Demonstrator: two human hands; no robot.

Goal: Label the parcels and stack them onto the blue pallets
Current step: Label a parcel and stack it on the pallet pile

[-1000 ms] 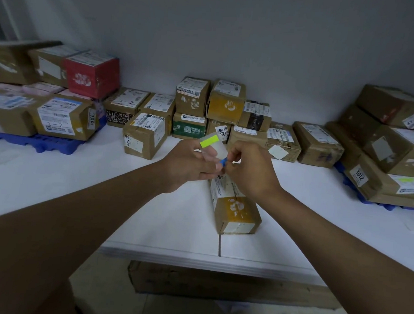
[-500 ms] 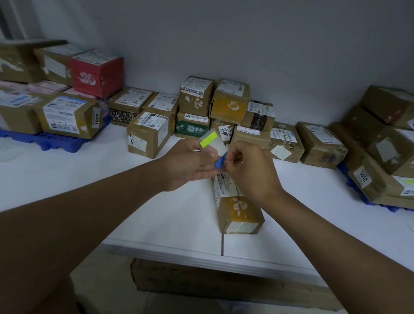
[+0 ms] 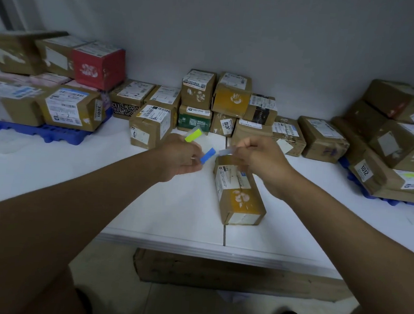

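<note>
Left hand (image 3: 180, 156) fingers curled, pinching a label sheet (image 3: 203, 145) with yellow and blue tabs; right hand (image 3: 262, 158) fingers pinch a pale label (image 3: 226, 151) — just above the parcel (image 3: 238, 196) on the worktop (image 3: 173, 203).

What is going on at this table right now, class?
A person is labelling parcels. The left hand holds a sticker sheet with yellow-green and blue tabs, while the right hand pinches a small pale label, held apart from the sheet. A brown parcel lies on the white table below the hands. More parcels sit along the wall, and some are stacked on blue pallets at both sides.
</note>
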